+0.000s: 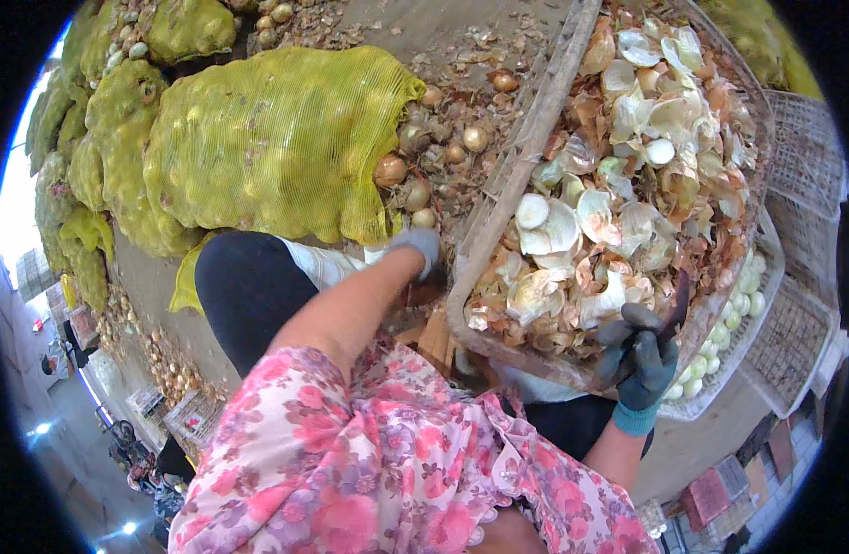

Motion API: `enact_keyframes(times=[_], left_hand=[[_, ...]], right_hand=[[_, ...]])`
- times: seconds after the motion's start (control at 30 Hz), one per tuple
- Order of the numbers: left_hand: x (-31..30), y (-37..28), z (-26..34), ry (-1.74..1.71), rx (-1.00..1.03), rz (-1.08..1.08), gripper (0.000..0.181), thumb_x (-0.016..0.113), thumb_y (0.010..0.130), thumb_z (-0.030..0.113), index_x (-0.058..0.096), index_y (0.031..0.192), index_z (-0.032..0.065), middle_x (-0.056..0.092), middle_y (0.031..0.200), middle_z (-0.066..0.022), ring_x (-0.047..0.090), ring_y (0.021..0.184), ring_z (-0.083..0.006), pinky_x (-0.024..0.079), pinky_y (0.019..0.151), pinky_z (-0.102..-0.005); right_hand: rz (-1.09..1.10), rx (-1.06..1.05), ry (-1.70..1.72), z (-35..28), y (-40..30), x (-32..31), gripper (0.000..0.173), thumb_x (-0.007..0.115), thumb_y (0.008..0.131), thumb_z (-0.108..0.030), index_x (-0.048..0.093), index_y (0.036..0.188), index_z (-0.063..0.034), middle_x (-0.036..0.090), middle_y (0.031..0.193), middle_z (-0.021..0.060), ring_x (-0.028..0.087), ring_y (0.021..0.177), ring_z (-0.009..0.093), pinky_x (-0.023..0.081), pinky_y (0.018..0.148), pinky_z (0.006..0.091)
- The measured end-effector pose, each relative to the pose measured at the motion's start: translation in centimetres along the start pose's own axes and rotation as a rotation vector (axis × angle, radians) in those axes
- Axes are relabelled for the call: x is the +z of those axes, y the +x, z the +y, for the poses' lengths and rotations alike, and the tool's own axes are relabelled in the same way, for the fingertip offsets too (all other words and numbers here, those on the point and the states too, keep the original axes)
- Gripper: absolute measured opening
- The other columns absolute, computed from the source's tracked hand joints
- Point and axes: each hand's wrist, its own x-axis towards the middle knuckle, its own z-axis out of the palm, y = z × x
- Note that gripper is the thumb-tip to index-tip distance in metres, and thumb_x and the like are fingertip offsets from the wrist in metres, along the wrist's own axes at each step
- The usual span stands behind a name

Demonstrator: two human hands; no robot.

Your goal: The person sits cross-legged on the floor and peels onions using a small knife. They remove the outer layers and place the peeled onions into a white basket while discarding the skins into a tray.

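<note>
My left hand [419, 248], in a pale glove, reaches down beside the spilled onions [416, 195] at the mouth of a yellow mesh sack [258, 142]. Its fingers are blurred and partly hidden, so I cannot tell whether it holds anything. My right hand [639, 356], in a grey-and-teal glove, grips a knife with a dark blade [680, 301] pointing away from me. That hand is over the near right corner of a large worn crate [490, 190]. Onion skins [618, 221] and cut onion ends [533, 211] heap up inside the crate.
Peeled onions [732, 315] fill a white basket [774, 273] beyond the crate's right side. More plastic crates [791, 339] stand at far right. Full mesh sacks [130, 152] line the left. Loose onions [172, 367] lie on the floor, with people [151, 478] at lower left.
</note>
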Motion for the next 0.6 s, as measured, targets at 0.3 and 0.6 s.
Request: enact_keyframes(times=[0.3, 0.6], left_hand=[[7.3, 4.9, 1.2, -0.207, -0.31, 0.498, 0.023, 0.051, 0.088, 0.016, 0.071, 0.094, 0.0063, 0.07, 0.092, -0.0181, 0.07, 0.085, -0.0344, 0.057, 0.068, -0.0434], [5.6, 3.6, 1.0, -0.152, -0.246, 0.306, 0.028, 0.057, 0.087, 0.024, 0.07, 0.104, 0.0068, 0.067, 0.112, -0.018, 0.067, 0.102, -0.0329, 0.054, 0.082, -0.0449]], right_hand=[[0.043, 0.009, 0.062, 1.3, -1.2, -1.2, 0.037, 0.059, 0.092, -0.023, 0.059, 0.118, 0.0036, 0.07, 0.084, 0.0199, 0.061, 0.05, 0.017, 0.047, 0.043, 0.0255], [0.028, 0.044, 0.129, 0.6, -2.0, -1.5, 0.036, 0.061, 0.092, -0.023, 0.061, 0.117, 0.0022, 0.071, 0.084, 0.0165, 0.064, 0.052, 0.018, 0.051, 0.047, 0.0261]])
